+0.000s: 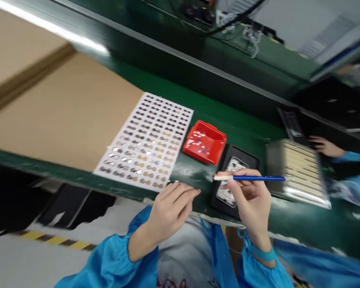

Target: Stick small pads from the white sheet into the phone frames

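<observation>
My right hand (253, 200) pinches a thin blue stick with a cream-coloured end (258, 178), like a pen or suction pen, held almost level with that end to the left. Behind and below it lies a black tray (217, 206) holding a flat phone-sized part (225, 194) with a white face, partly hidden by my fingers. My left hand (172, 206), fingers loosely outstretched and holding nothing, hovers at or rests on the bench edge. Near its fingertips is the lower corner of a white sheet (129, 160) with rows of small bow-shaped dark, silvery and tan pieces.
Beyond my hands sits a red bin (217, 146) with small white bits. A large brown cardboard sheet (69, 108) covers the bench's left. On the right stands a slotted holder with cream strips (303, 172); another person's hand (328, 147) is beside it.
</observation>
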### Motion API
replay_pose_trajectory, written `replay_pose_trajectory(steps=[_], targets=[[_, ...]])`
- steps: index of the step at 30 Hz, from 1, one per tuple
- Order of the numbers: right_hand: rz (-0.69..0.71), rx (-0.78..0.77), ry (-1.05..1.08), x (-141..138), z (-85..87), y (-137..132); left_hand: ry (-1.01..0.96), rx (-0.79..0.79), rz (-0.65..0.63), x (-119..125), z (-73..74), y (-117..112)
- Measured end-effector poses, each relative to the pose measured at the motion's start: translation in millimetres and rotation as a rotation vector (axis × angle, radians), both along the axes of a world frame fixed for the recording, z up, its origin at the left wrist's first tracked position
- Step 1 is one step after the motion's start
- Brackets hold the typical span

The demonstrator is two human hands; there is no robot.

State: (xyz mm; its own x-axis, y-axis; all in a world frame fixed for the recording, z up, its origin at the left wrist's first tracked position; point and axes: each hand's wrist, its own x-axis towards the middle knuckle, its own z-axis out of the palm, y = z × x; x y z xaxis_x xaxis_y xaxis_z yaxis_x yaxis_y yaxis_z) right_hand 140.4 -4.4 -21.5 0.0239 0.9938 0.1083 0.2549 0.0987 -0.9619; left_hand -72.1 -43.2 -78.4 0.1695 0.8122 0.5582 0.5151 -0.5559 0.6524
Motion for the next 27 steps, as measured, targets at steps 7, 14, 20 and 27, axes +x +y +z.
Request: replay_pose_trajectory(steps=[7, 14, 20, 27], targets=[[-0.217, 0.189, -0.440, 90.0, -32.9, 26.8, 0.415, 0.096, -0.283, 76.4, -2.3, 31.6], [-0.114, 0.140, -0.561, 90.7, -50.4, 40.9, 0.687, 0.066, -0.214, 116.3, -28.6, 67.9], [-0.034, 0.098, -0.808, 95.1, -49.1, 41.6, 0.684, 0.083, -0.196, 113.8, -29.1, 69.7], [0.027, 0.068, -0.882, 93.4, -45.2, 46.8, 0.666, 0.038, -0.215, 114.6, -27.8, 75.5]])
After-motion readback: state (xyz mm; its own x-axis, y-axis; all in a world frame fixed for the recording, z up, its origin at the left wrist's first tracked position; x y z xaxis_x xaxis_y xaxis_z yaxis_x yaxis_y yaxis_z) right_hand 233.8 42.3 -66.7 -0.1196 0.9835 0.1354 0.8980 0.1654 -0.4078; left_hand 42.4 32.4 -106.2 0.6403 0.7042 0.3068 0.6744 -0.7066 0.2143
